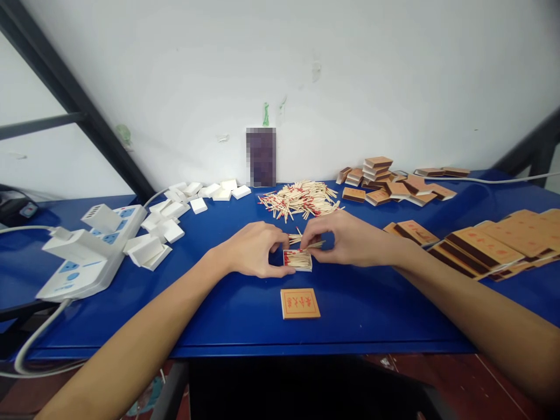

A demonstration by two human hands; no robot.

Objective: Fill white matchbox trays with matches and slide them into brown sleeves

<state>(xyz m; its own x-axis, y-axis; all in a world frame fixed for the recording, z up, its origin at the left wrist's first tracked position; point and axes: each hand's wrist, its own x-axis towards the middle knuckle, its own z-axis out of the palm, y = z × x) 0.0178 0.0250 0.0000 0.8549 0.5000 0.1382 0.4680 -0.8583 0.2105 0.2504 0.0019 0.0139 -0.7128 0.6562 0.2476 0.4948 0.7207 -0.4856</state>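
A white matchbox tray (305,268) lies on the blue table, filled with red-tipped matches (297,258). My left hand (258,249) grips the tray's left end, thumb at the near side and fingers curled at the far side. At the tray's right end, my right hand (339,239) pinches a few matches (315,244) just above the rim. A few loose matches (294,238) lie right behind the tray. Nearer to me rests an orange matchbox cover (300,304) with red print, lying flat. Behind both hands spreads a heap of loose matches (301,198).
White trays (166,213) are scattered at the left, beside a white power strip (100,256) with plugged-in chargers and cables. Orange matchboxes (394,186) are piled at the back right. More matchbox covers (485,242) lie in rows at the right. A pixelated dark rectangle (261,157) stands against the wall.
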